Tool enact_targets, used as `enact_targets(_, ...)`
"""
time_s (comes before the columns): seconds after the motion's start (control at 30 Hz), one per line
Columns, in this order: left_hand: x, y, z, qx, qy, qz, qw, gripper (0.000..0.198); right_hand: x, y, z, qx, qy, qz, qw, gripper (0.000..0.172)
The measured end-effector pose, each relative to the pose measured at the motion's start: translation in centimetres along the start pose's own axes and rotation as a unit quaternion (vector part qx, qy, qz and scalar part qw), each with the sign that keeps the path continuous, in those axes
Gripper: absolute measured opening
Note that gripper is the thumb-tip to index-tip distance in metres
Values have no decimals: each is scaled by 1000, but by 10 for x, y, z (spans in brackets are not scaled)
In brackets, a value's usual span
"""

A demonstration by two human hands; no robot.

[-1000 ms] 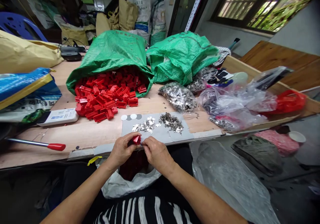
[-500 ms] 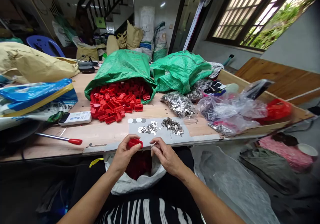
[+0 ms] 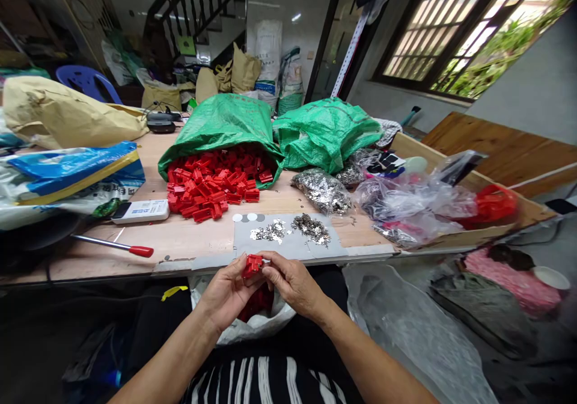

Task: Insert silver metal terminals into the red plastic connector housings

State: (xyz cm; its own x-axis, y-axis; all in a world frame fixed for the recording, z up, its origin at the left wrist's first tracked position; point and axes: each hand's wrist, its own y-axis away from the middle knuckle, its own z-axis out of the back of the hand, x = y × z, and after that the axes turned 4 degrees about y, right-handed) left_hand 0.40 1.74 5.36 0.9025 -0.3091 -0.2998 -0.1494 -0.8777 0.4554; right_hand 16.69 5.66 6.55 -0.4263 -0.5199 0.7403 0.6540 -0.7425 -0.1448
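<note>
— What's in the hands?
— A small red plastic part (image 3: 252, 265), blocky and ribbed. It's held just off the tabletop (image 3: 180, 238) edge, above the lap. The left hand (image 3: 224, 296) cups it from below, its grip pinching the part between thumb and fingertips. The right hand (image 3: 292, 282) meets it from three o'clock, thumb and forefinger pressed onto the part's side. Whether anything else sits between those fingers, I can't tell.
— And beyond them?
— At twelve o'clock from the hands a flat grey sheet (image 3: 293, 246) lies on the wood, with two loose heaps of tiny shiny metal bits (image 3: 310, 227) on it. At eleven a pile (image 3: 211, 186) of the same red parts spills from the mouth of a crinkled green woven sack (image 3: 220, 121). A second sack (image 3: 325, 130) slumps at one o'clock, with a clear bag (image 3: 322, 189) of glittering metal pieces in front of it.
— To the left?
— At ten o'clock there's a white remote (image 3: 140, 210). Nearer the edge lies a thin steel screwdriver (image 3: 137, 250) with a red handle. Under the hands, at six, a soft white bag (image 3: 259, 327) sits open in the lap, red showing inside.
</note>
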Motion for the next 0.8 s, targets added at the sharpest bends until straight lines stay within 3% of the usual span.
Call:
enact_targets(0.2, 5, 0, -1, -22, 13, -12, 1000, 22, -2, 0, -1, -37, 66, 28, 997, 28)
enact_targets(0.37, 9, -1, 2, -24, -5, -3, 1000, 15, -8, -3, -10, -98, 54, 13, 994, 35)
enact_targets(0.5, 11, -8, 18, -11, -36, -10, 999, 8, -16, -8, -15, -72, 29, -20, 997, 37)
enact_targets(0.57, 14, -14, 33, -1, -116, -35, 993, 13, -22, -11, -17, -56, 14, -42, 997, 37)
enact_targets(0.63, 16, -20, 51, -14, -275, -91, 957, 26, -27, -15, -18, -49, 7, -57, 997, 38)
enact_targets(0.73, 19, -26, 77, -35, -357, -127, 925, 24, -33, -25, -18, -38, 25, -63, 997, 37)
enact_targets(0.77, 19, -27, 85, -42, -400, -148, 904, 26, -34, -30, -19, -35, 37, -62, 997, 36)
enact_targets(0.8, 18, -27, 92, -44, -479, -180, 858, 27, -35, -36, -20, -33, 52, -58, 996, 34)
